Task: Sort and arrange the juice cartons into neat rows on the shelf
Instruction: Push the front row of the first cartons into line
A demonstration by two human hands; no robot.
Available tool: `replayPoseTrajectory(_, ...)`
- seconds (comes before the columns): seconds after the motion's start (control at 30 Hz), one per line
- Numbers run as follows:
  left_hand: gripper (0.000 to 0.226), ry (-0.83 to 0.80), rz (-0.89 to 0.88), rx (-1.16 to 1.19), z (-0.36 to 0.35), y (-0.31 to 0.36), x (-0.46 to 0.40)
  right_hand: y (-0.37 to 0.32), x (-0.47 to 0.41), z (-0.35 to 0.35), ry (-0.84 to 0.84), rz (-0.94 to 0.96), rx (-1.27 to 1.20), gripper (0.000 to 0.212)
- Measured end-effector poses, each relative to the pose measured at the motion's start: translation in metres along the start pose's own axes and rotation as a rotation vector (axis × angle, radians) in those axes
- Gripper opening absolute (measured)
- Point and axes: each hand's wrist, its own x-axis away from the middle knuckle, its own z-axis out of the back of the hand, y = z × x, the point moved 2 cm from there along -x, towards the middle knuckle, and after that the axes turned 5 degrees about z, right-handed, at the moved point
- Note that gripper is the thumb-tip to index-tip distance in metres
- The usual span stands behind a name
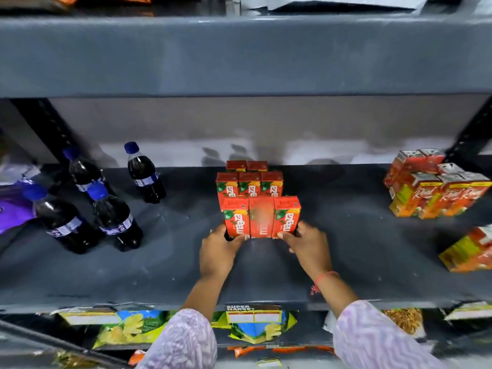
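Juice cartons (259,206) mid-shelf already form rows; left hand (219,251) and right hand (310,245) pinch the front row's ends; right-side cartons (436,187) remain unsorted

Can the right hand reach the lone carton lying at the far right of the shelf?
Probably yes: the shelf between the right hand and that lone carton is bare.

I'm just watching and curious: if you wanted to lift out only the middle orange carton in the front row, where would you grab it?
Probably by its top, from above. The middle carton stands upright with a neighbour tight on each side, and the left hand and right hand press those outer cartons inward. Only its front face and top are free, so pinch the top front to back.
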Motion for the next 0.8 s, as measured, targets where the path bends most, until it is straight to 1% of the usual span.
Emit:
replayPoseTrajectory(0.3, 0.025, -0.023, 0.021, 0.015, 0.005, -0.003, 0.002, -0.007, 0.010, 0.001, -0.004, -0.011, 0.015, 0.025)
replayPoseTrajectory(0.6, 0.020, -0.077, 0.109, 0.006, 0.019, -0.013, 0.028, -0.005, 0.037, -0.002, -0.041, -0.024, 0.000, 0.023)
replayPoseTrajectory(0.7, 0.021, -0.078, 0.106, 0.015, 0.024, -0.016, 0.038, -0.005, 0.046, -0.002, -0.052, -0.017, 0.013, 0.020)
replayPoseTrajectory(0.8, 0.022, -0.062, 0.089, -0.017, 0.028, -0.022, 0.047, -0.006, 0.053, -0.003, -0.064, -0.005, 0.036, 0.024)
